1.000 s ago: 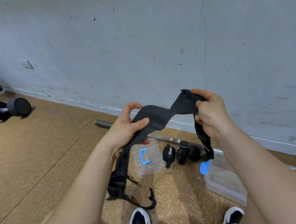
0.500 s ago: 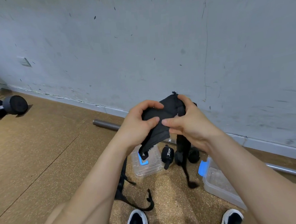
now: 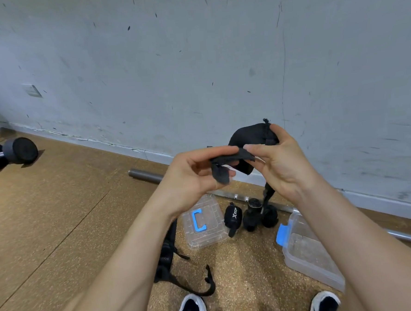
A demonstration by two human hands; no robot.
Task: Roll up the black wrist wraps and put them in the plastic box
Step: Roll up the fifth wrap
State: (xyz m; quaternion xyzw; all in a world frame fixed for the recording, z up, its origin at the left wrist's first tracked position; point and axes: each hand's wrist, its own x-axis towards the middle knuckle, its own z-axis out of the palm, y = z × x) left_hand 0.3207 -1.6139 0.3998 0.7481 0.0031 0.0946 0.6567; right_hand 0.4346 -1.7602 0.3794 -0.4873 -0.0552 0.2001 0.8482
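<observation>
I hold a black wrist wrap up in front of the wall with both hands. My left hand pinches its folded near end between thumb and fingers. My right hand grips the bunched upper part, and a thin tail of the wrap hangs down below that hand. On the floor below lie three rolled black wraps side by side. The open clear plastic box with a blue latch stands to their right. Another black wrap lies unrolled on the floor under my left forearm.
The box's clear lid with a blue handle lies left of the rolled wraps. A steel barbell bar runs along the wall's base. A dumbbell sits far left. My two shoes show at the bottom edge.
My hands came together from a wide stretch of the wrap; the wrap is now folded and bunched between them, with its tail hanging lower under my right hand.
</observation>
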